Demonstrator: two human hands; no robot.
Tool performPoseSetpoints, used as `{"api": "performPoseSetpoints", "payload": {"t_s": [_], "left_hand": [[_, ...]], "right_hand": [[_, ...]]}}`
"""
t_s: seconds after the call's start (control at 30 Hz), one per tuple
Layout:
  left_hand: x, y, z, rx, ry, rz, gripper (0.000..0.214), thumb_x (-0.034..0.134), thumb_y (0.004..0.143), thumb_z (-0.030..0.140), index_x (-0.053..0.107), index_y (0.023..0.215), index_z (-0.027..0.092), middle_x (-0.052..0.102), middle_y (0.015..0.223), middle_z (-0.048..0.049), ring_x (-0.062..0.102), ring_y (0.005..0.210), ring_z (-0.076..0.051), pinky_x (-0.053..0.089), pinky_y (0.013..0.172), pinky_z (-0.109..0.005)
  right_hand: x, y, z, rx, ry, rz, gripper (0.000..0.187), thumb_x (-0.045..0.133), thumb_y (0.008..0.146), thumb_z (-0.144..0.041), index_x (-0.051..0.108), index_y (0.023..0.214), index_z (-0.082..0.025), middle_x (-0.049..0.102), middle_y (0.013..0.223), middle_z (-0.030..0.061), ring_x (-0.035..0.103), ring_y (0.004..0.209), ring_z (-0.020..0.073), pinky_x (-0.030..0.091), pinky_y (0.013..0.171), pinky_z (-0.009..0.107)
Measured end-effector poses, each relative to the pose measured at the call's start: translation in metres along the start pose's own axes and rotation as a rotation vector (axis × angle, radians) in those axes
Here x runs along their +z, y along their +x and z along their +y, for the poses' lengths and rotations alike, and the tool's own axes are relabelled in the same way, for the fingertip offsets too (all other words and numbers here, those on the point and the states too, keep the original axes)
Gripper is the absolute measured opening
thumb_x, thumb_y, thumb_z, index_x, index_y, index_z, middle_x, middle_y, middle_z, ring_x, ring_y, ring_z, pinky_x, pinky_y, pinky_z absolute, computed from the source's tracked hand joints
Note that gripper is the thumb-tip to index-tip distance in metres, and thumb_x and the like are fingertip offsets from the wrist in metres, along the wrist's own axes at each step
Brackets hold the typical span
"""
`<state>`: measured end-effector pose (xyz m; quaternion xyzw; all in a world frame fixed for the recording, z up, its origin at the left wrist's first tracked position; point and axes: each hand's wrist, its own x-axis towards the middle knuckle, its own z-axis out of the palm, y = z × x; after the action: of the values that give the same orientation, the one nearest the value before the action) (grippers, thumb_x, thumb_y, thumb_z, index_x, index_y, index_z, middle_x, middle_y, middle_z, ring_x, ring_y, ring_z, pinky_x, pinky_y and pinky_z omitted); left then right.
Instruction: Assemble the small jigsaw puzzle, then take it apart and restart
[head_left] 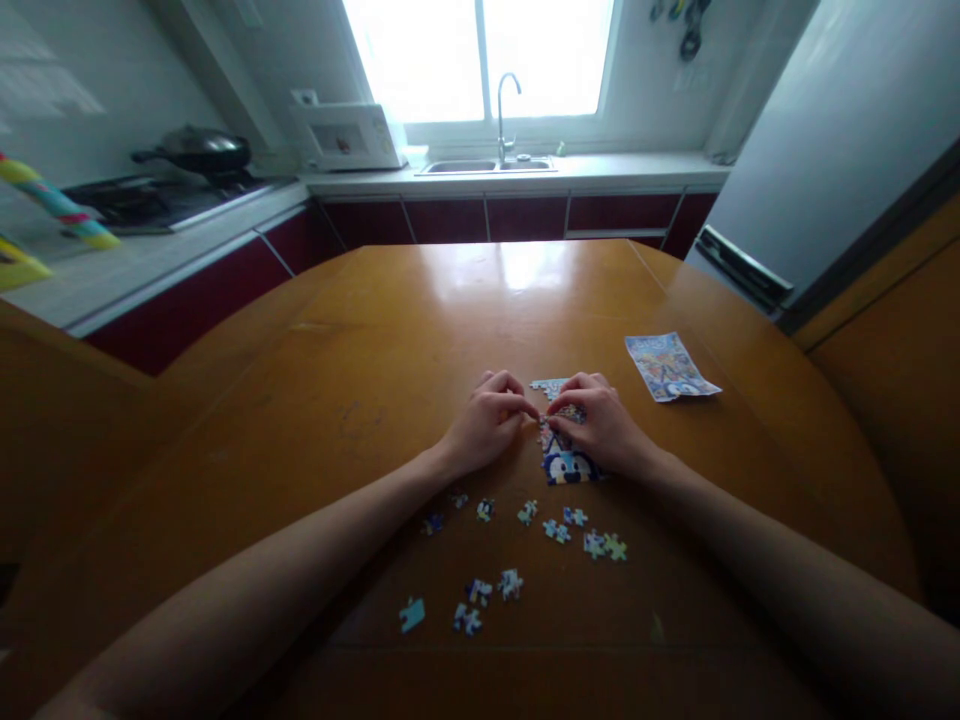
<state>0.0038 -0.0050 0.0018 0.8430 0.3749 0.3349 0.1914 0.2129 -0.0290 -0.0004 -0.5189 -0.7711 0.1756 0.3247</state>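
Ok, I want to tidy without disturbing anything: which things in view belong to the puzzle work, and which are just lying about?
Belong to it:
partly joined puzzle
loose puzzle pieces
printed sheet, apparently showing the same picture

Just lying about:
dark pan
white microwave
colourful tube-shaped object

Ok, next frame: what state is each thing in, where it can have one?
Puzzle: partly assembled
Loose pieces: scattered
Picture sheet: unfolded, face up
Left hand: curled, at the puzzle's edge
Right hand: curled, over the puzzle
Pan: lidded
Microwave: door shut
Tap: cannot tell whether running
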Motion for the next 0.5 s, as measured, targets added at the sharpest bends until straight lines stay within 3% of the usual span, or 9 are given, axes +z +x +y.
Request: {"api": "performPoseSetpoints", "payload": {"t_s": [0.37, 0.5], "left_hand": [[-0.0001, -0.0019, -0.0004, 0.024, 0.012, -0.054, 0.028, 0.063, 0.084, 0.006, 0.080, 0.084, 0.028, 0.061, 0.090, -0.0037, 0.051, 0.092, -0.020, 0.046, 0.085, -0.037], [-0.0005, -0.0019, -0.0001, 0.021, 0.014, -0.054, 0.028, 0.063, 0.083, 0.006, 0.080, 0.084, 0.028, 0.061, 0.090, -0.0037, 0.051, 0.093, -0.020, 0.046, 0.086, -0.037]], "right_hand": [[-0.0030, 0.0008, 0.0052, -0.024, 0.012, 0.051, 0.009, 0.071, 0.084, -0.020, 0.078, 0.082, -0.026, 0.067, 0.093, 0.0061, 0.055, 0.097, 0.0247, 0.041, 0.087, 0.043], [-0.0081, -0.0020, 0.0040, -0.063, -0.059, 0.030, 0.024, 0.068, 0.080, -0.009, 0.079, 0.082, -0.030, 0.067, 0.098, 0.0047, 0.053, 0.102, 0.0257, 0.040, 0.089, 0.045]]}}
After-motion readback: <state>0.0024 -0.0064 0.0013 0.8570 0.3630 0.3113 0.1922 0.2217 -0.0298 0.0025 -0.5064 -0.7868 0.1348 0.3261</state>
